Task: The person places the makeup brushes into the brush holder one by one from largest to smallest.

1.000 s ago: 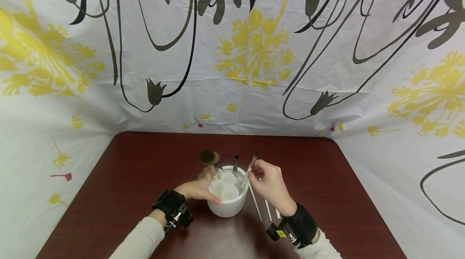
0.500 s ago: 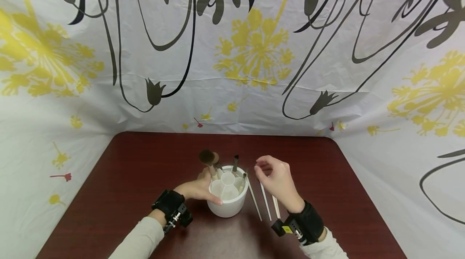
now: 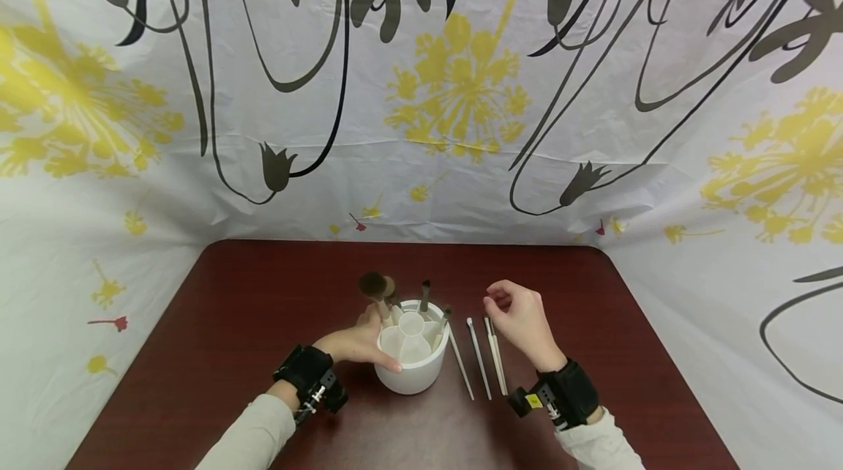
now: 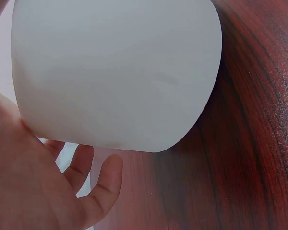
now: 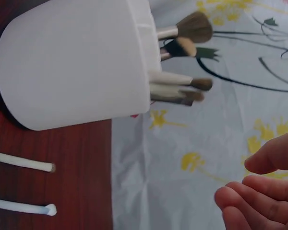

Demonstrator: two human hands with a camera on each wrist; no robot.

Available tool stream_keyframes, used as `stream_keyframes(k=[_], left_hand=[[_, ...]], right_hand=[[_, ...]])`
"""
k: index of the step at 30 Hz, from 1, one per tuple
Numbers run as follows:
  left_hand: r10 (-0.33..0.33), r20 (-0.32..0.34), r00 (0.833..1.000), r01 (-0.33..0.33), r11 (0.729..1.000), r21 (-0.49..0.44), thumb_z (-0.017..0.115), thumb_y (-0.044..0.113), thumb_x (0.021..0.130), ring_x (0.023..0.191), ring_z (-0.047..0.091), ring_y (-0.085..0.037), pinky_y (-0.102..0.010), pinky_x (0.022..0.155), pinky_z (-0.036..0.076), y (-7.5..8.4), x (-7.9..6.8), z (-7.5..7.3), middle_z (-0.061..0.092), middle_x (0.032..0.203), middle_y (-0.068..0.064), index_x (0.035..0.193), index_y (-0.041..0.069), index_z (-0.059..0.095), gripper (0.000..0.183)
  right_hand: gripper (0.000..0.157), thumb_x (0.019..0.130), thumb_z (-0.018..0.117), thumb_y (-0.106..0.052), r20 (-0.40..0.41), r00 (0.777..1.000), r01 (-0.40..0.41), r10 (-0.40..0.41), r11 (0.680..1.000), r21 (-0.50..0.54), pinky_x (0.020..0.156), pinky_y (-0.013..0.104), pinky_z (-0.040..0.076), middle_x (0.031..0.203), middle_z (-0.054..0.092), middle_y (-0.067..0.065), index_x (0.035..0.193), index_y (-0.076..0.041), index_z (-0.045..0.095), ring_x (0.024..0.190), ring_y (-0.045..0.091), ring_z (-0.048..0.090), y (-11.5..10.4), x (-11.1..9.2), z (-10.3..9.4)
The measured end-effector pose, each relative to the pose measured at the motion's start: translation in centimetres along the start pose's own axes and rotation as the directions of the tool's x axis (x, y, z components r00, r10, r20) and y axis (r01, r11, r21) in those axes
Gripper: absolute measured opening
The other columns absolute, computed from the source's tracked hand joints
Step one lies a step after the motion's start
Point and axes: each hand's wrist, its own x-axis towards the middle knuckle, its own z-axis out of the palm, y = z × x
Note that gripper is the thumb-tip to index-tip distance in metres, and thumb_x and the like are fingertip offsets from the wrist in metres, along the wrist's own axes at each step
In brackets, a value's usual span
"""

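My left hand (image 3: pixel 356 344) grips a white round brush holder (image 3: pixel 411 380), thumb across its front and fingers at the far left side. Inside, the holder is split into compartments. Makeup brushes stand in it, bristles up: a big fluffy brush (image 3: pixel 372 285) at back left, a slim dark-tipped brush (image 3: pixel 424 296) at the back and a small brush (image 3: pixel 445 318) leaning at the right rim. To the right of the holder, my right hand (image 3: pixel 523 318) hovers with loosely curled fingers and holds nothing. In the right wrist view its fingertips (image 5: pixel 225 197) are apart from the brushes.
Several thin pale-handled sticks lie on the dark red table (image 3: pixel 276 287) right of the holder, among them a white stick (image 3: pixel 478 359) and a light-handled brush (image 3: pixel 496 356). Behind the table hangs a white cloth (image 3: pixel 421 214) printed with flowers.
My right hand has let go of a small brush, which now leans in the holder's right side, and has moved away to the right. My left hand has stayed on the holder.
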Motion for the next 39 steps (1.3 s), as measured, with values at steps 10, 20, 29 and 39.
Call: stream_keyframes(k=[10,20,29,39], left_hand=[[-0.002,-0.003,1.000,0.002,1.000,-0.002,0.083,0.042,0.054,0.123,0.024,-0.035,-0.049,0.099,0.025,-0.2,0.3,0.0,0.024,0.131,-0.025,0.134,-0.007,0.011,0.118],[0.004,-0.003,1.000,-0.004,1.000,-0.015,0.082,0.043,0.053,0.125,0.022,-0.035,-0.049,0.100,0.025,-0.3,0.2,-0.1,0.022,0.132,-0.024,0.134,-0.007,0.012,0.118],[0.023,0.000,1.000,-0.023,0.999,-0.026,0.082,0.040,0.055,0.124,0.022,-0.035,-0.050,0.101,0.024,-0.1,0.0,-0.2,0.022,0.132,-0.023,0.133,-0.005,0.014,0.113],[0.015,0.002,1.000,-0.015,1.000,-0.026,0.082,0.044,0.054,0.125,0.022,-0.034,-0.048,0.100,0.024,-0.5,0.1,-0.1,0.022,0.133,-0.022,0.134,-0.005,0.014,0.116]], right_hand=[[0.010,0.081,0.064,-0.008,0.107,0.973,-0.182,0.204,0.965,-0.188,0.055,0.025,0.043,0.075,0.061,0.002,0.091,-0.005,0.065,0.063,0.010,0.054,0.9,-0.1,0.9],[0.014,0.076,0.067,-0.008,0.176,0.921,-0.303,0.348,0.922,-0.240,0.058,0.031,0.048,0.079,0.065,0.007,0.088,-0.001,0.064,0.069,0.018,0.060,3.2,-1.0,2.8],[0.015,0.073,0.070,-0.007,0.207,0.904,-0.315,0.375,0.909,-0.273,0.052,0.029,0.045,0.075,0.064,0.007,0.085,-0.001,0.064,0.062,0.014,0.057,4.4,-1.8,3.9],[0.019,0.074,0.070,-0.007,0.297,0.853,-0.345,0.429,0.891,-0.296,0.055,0.030,0.047,0.077,0.064,0.008,0.090,0.001,0.065,0.066,0.017,0.059,5.3,-3.0,5.1]])
